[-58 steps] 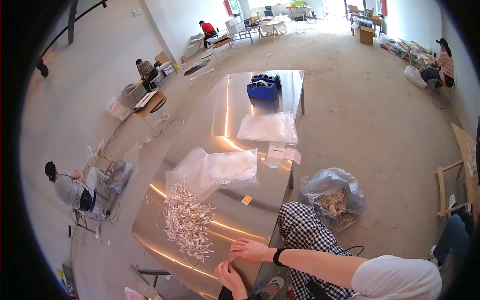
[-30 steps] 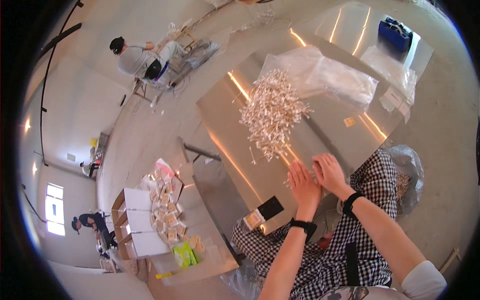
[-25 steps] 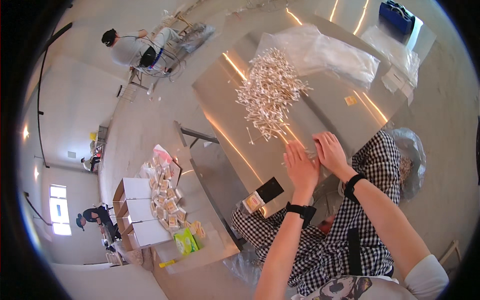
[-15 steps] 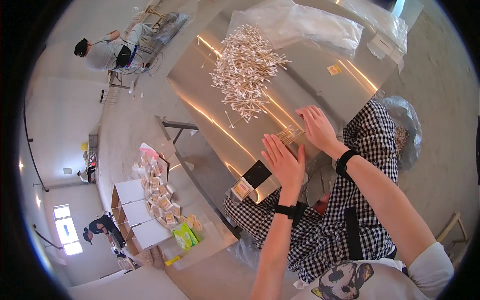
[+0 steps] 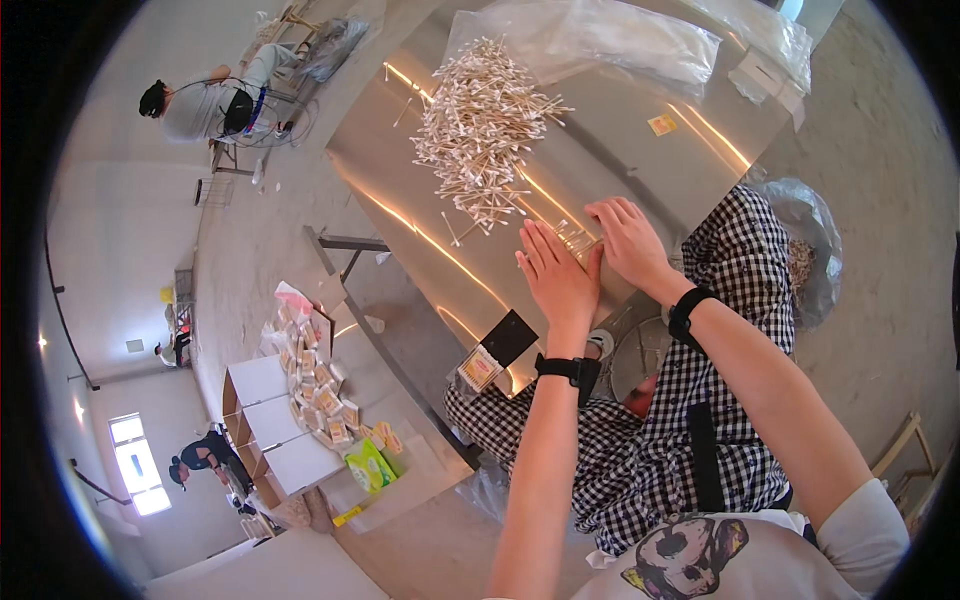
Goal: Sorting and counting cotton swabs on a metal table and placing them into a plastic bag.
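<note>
Two hands, palms down, flanking a small row of white-tipped wooden cotton swabs on a silver metal table.
Left hand flat, fingers straight, thumb held apart beside the swabs; right hand with fingers together, slightly bent, at the row's other side, pinch or none cannot tell. Beyond: large heaped pile of loose swabs, small yellow square card, clear plastic bags.
</note>
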Tool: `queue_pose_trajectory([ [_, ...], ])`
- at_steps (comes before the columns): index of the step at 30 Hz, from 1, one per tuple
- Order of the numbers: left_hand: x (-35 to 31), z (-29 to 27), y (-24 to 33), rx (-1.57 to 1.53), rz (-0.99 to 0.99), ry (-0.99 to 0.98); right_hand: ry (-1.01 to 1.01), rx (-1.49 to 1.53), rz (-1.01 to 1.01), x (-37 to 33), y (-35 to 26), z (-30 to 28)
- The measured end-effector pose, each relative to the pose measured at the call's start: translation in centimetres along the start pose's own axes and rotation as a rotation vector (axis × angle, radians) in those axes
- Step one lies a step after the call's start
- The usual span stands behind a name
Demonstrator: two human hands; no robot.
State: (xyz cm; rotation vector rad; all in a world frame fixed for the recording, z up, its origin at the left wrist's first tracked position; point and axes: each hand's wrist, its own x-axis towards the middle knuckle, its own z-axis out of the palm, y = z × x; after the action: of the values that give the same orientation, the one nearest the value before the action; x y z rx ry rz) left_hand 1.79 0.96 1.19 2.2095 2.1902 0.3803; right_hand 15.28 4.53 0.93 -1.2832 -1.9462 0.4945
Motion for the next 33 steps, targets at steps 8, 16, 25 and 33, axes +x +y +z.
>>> queue_pose_trajectory([
  [8, -2.5, 0.2, 1.7, -0.018, -0.042, 0.024, -0.014, 0.113, 0.018, 0.2, 0.3, 0.6],
  [16, -2.9, -1.7, -1.6, -1.033, -0.394, 0.274, 0.063, 0.310, 0.004, -0.1, 1.0, 0.1],
  [25, -1.6, -0.9, 0.0, -1.531, -0.447, 0.317, 0.108, 0.900, 0.411, 0.2, -2.9, 2.4],
  [33, -1.4, -1.8, 0.5, -1.452, -0.514, 0.382, 0.112, 1.132, 0.461, 0.8, -3.0, 2.2],
])
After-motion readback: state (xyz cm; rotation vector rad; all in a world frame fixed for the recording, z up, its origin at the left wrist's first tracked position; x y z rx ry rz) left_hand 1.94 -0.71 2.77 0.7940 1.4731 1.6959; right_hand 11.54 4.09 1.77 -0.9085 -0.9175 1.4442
